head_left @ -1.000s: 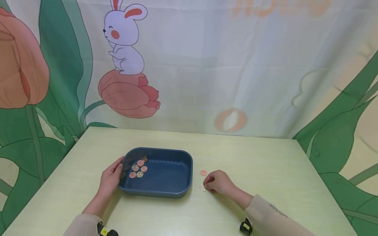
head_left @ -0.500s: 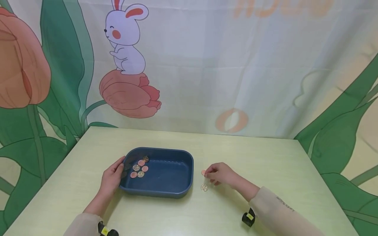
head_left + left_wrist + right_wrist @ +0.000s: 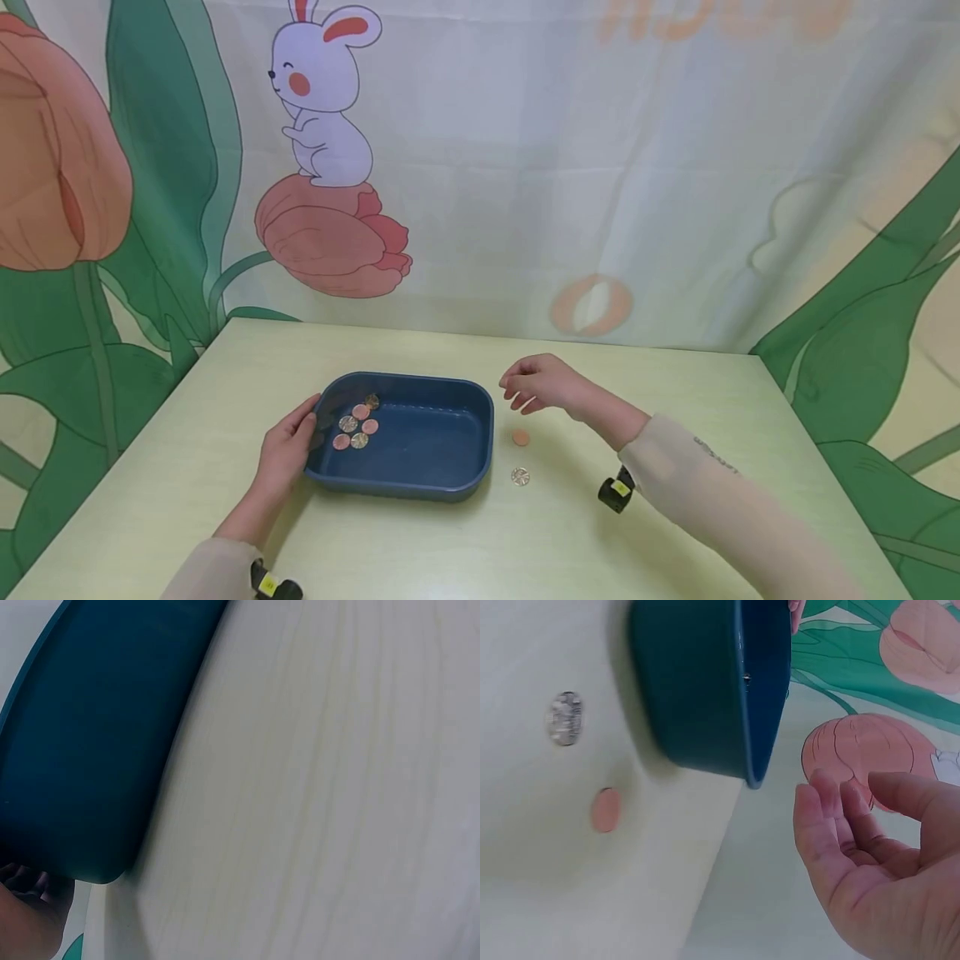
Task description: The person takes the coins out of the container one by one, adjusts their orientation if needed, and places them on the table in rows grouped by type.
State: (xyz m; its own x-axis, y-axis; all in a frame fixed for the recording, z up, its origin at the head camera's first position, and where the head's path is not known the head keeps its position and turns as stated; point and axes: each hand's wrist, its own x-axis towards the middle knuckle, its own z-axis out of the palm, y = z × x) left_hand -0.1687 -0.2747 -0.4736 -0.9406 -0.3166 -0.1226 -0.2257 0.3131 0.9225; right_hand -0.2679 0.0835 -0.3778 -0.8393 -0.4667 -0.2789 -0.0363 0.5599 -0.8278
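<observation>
My left hand [image 3: 283, 446] grips the left end of a dark blue rectangular tray [image 3: 431, 454], its thumb at the rim. Inside, several copper- and brass-coloured coins [image 3: 361, 412] lie gathered on the left side. To the tray's right, a copper-coloured coin [image 3: 521, 437] and a pale metallic coin [image 3: 520, 477] lie flat on the table, one nearer the back than the other. My right hand [image 3: 551, 385] hovers behind them, off the tray's back right corner. Its fingers bend loosely with the thumb apart, and nothing lies between them in the right wrist view.
The pale wooden table [image 3: 637, 417] ends at the back against a hanging cloth [image 3: 480, 167] printed with tulips and a rabbit. A small black camera [image 3: 617, 492] is strapped at the right wrist, another black camera [image 3: 277, 586] at the left.
My right hand moved from the pale coin to the copper one, then lifted away toward the back. Both coins remain on the table. The left hand and tray stayed put.
</observation>
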